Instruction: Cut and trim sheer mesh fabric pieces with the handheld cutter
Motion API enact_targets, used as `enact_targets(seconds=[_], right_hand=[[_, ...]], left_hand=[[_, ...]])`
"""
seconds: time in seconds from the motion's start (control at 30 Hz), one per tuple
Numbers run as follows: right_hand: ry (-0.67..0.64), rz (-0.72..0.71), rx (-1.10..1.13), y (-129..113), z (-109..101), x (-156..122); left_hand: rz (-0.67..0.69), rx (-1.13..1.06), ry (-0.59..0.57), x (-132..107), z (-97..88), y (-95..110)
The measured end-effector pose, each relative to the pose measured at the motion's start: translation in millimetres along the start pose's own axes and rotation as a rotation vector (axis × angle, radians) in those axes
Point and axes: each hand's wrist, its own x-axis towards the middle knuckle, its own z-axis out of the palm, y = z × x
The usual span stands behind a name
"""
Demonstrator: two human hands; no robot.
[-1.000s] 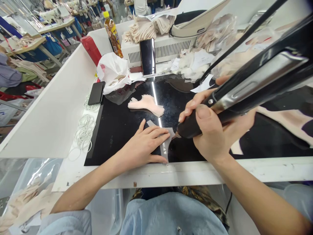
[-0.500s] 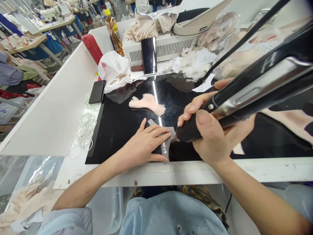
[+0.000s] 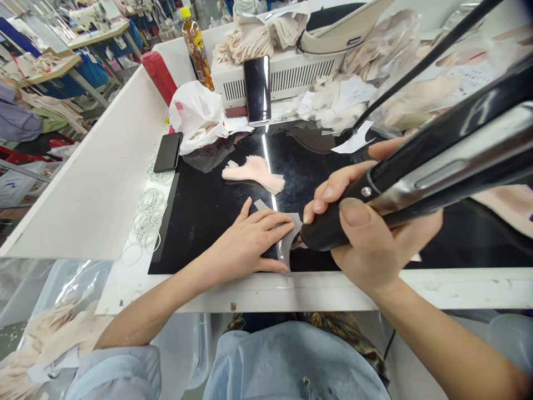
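My left hand [image 3: 252, 238] lies flat with its fingers stretched out, pressing a thin translucent white cut piece [image 3: 286, 244] against the black glossy work surface [image 3: 200, 222]. Wrapped round a thick black hand tool with a silver strip [image 3: 425, 180] is my right hand [image 3: 375, 239], thumb on top. The tool's narrow lower tip is close to the right edge of the translucent piece; I cannot tell whether they touch. Just beyond my left hand rests a small stack of pale pink fabric pieces [image 3: 254, 173].
White elastic rings [image 3: 147, 219] and a dark phone [image 3: 167, 153] line the left edge. Behind are a plastic bag [image 3: 197, 116], a red flask [image 3: 158, 78], a drink bottle [image 3: 197, 50], an upright phone [image 3: 257, 89] and fabric bundles [image 3: 245, 41]. A black cable [image 3: 416, 72] crosses at upper right.
The tool and my right hand have shifted slightly down along the edge of the translucent piece. My left hand keeps its place on it; the whole view has moved a little.
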Motion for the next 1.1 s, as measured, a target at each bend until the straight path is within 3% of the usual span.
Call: enact_targets(seconds=[0.33, 0.43, 0.73, 1.1], right_hand=[[-0.057, -0.04, 0.135, 3.4, -2.7, 3.1], [-0.02, -0.066, 0.111, 5.6, -0.6, 2.4], [-0.037, 0.019, 0.148, -5.4, -3.9, -3.6], [-0.026, -0.001, 0.127, -8.0, -2.7, -9.1]], left_hand=[[-0.007, 0.002, -0.019, 0.6, -0.6, 0.1], [-0.007, 0.0, -0.021, 0.7, -1.2, 0.3], [0.01, -0.008, -0.006, -1.2, 0.0, -0.4], [0.009, -0.003, -0.02, -0.3, 0.0, -1.8]])
